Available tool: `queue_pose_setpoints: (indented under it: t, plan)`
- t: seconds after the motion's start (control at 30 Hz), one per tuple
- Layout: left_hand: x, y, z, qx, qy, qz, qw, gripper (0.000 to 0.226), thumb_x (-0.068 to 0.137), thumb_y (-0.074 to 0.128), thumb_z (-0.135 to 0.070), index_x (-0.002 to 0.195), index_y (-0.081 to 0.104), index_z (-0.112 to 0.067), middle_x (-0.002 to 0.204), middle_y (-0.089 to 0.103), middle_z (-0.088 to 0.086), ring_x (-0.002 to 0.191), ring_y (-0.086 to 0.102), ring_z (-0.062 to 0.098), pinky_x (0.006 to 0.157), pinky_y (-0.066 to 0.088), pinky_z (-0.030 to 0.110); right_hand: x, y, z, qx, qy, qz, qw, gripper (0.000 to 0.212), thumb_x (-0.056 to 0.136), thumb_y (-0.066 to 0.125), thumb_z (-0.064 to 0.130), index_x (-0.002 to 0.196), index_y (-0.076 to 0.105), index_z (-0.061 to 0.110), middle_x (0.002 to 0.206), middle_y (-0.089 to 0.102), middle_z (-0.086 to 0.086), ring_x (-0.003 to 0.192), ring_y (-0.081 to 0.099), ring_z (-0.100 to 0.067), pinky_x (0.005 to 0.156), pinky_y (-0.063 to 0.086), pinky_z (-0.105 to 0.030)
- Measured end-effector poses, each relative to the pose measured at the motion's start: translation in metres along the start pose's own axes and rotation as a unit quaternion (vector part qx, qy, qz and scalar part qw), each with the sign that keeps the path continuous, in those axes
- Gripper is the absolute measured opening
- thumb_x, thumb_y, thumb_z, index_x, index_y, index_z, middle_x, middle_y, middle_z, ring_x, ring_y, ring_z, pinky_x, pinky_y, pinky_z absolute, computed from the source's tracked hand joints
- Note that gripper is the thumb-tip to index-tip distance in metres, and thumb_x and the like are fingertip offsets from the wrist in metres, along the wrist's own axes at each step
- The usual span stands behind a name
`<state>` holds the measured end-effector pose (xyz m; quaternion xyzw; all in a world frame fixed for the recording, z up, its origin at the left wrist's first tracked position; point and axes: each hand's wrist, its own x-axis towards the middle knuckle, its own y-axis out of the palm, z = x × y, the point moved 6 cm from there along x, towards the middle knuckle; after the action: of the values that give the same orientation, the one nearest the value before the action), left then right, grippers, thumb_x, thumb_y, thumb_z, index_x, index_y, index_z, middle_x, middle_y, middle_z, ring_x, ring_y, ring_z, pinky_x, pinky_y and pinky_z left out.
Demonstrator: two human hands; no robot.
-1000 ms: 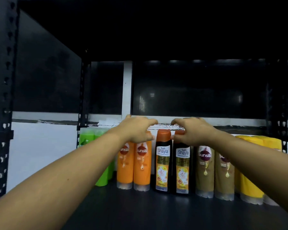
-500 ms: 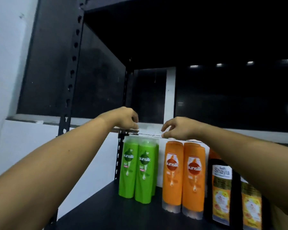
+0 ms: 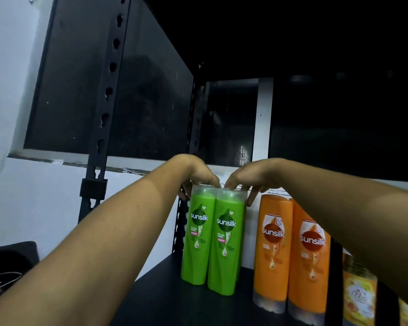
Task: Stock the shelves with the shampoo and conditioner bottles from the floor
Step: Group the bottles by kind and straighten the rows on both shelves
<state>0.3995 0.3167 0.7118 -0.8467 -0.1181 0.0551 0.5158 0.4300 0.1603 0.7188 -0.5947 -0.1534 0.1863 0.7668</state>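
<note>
My left hand point(image 3: 196, 177) and right hand point(image 3: 246, 179) pinch green Sunsilk bottles point(image 3: 224, 242) by the caps; a lopsided shove could topple them onto orange bottles point(image 3: 272, 245).

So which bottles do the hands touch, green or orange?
The green bottles at the row's left end: the left hand and the right hand grip their tops. The orange bottles beside them stand untouched.

The left grip point(image 3: 198, 176) and right grip point(image 3: 247, 178) move left along the shelf point(image 3: 174, 302), off the orange bottles point(image 3: 272, 250), and come down onto the green bottles point(image 3: 225, 243). Each now curls over one green cap, the two nearly meeting, with one right finger down the pair's side.
</note>
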Motion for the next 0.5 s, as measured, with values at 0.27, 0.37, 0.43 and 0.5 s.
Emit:
queue_pose_setpoints:
  t: [0.27,0.37,0.43,0.5]
  plan:
    - [0.0057,0.0058,-0.0043,-0.005,-0.011,-0.016,1.0,0.059,0.082,0.07,-0.051,0.123,0.067,-0.009,0.111,0.072,0.022,0.099,0.074,0.038,0.084,0.06,0.054,0.0098,0.0062,0.0017,0.042,0.029,0.007,0.999,0.052,0.09,0.062,0.044,0.134,0.053,0.017,0.11,0.075,-0.01,0.084,0.077,-0.034,0.11,0.04,-0.052]
    - [0.0064,0.0012,-0.004,-0.008,0.006,-0.053,0.999,0.057,0.075,0.074,-0.049,0.116,0.07,-0.009,0.103,0.073,0.021,0.087,0.076,0.038,0.078,0.062,0.054,0.0072,0.0066,0.003,0.04,0.018,0.024,0.999,0.05,0.088,0.063,0.047,0.129,0.057,0.019,0.108,0.077,-0.008,0.087,0.077,-0.033,0.111,0.04,-0.053]
    - [0.0058,0.0,-0.004,-0.004,0.012,-0.059,0.998,0.056,0.074,0.075,-0.047,0.114,0.071,-0.009,0.102,0.073,0.021,0.085,0.076,0.037,0.077,0.063,0.054,0.0059,0.0069,0.0046,0.038,0.009,0.034,0.999,0.046,0.086,0.065,0.048,0.123,0.062,0.022,0.109,0.077,-0.007,0.087,0.077,-0.033,0.112,0.039,-0.054]
    - [0.0056,-0.0011,-0.0036,0.0,0.017,-0.058,0.998,0.054,0.075,0.075,-0.046,0.113,0.072,-0.009,0.102,0.074,0.02,0.087,0.076,0.035,0.078,0.063,0.053,0.0058,0.0072,0.0066,0.036,0.001,0.04,0.999,0.043,0.085,0.067,0.048,0.12,0.064,0.023,0.111,0.076,-0.008,0.087,0.077,-0.033,0.112,0.038,-0.055]
